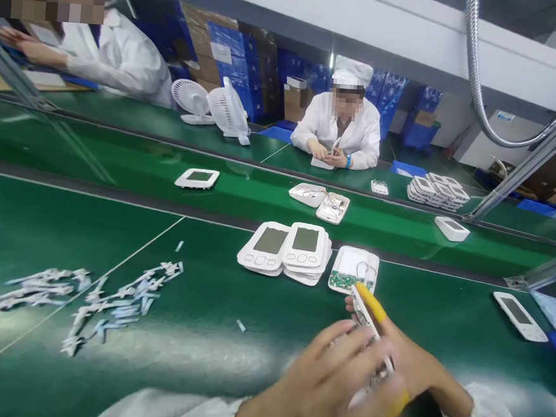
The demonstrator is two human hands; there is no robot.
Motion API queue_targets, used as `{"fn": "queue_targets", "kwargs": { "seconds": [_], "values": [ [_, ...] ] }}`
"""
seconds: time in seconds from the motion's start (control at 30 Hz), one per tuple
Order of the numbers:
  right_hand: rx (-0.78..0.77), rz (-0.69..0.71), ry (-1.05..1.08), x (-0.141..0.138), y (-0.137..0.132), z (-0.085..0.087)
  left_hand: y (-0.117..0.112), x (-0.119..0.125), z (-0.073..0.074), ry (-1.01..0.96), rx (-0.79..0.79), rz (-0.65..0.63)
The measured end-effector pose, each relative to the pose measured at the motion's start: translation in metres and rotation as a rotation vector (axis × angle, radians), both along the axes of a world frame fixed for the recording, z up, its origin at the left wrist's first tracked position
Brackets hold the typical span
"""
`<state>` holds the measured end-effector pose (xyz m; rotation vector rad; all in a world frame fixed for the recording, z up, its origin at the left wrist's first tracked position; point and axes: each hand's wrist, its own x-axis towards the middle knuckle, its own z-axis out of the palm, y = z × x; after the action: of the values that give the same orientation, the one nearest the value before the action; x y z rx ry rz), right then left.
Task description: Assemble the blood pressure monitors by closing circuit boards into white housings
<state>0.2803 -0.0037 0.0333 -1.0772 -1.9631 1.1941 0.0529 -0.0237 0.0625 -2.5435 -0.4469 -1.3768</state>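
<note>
My right hand [414, 361] grips a white plastic device housing [365, 308] from its far side, a yellow finger cot on its thumb. The housing is tilted nearly on edge, with wires and small parts showing inside. Across its near side lie the bent, slightly blurred fingers of my left hand [325, 380], closed on it; they hide much of it. Just beyond my hands an open white housing [354, 261] with a green circuit board [342, 281] rests on the green bench. Beside it sit stacked white devices with grey screens [305, 239].
Several white and pale blue plastic pieces [124, 299] are scattered at the left. One screened device [520, 316] lies at the right. Behind a dark ledge, a green conveyor [250, 191] carries more housings. A co-worker [341, 121] sits opposite. A metal hose [475, 70] hangs above.
</note>
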Motion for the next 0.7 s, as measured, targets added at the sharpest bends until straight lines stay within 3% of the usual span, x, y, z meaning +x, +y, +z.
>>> {"fn": "queue_targets", "kwargs": {
  "seconds": [0.07,0.13,0.23,0.33,0.43,0.57,0.7],
  "values": [
    [-0.027,0.057,0.069,0.001,-0.007,-0.016,-0.004,-0.005,-0.038,-0.224,-0.201,0.157],
    [-0.041,0.063,0.147,0.000,-0.015,-0.028,-0.002,-0.010,-0.069,-0.066,-0.445,0.231],
    [-0.022,0.018,0.182,-0.003,-0.024,-0.036,0.014,-0.017,-0.087,0.103,-0.663,0.090],
    [0.036,-0.011,0.120,-0.002,-0.026,-0.033,0.036,-0.022,-0.079,0.158,-0.736,-0.055],
    [0.111,-0.007,0.025,0.000,-0.025,-0.028,0.045,-0.020,-0.062,0.165,-0.787,-0.060],
    [0.205,0.015,-0.041,0.001,-0.028,-0.024,0.036,-0.005,-0.046,0.170,-0.900,-0.117],
    [0.236,-0.040,-0.141,-0.003,-0.031,-0.024,0.027,0.015,-0.046,0.159,-0.945,-0.134]
  ]
}}
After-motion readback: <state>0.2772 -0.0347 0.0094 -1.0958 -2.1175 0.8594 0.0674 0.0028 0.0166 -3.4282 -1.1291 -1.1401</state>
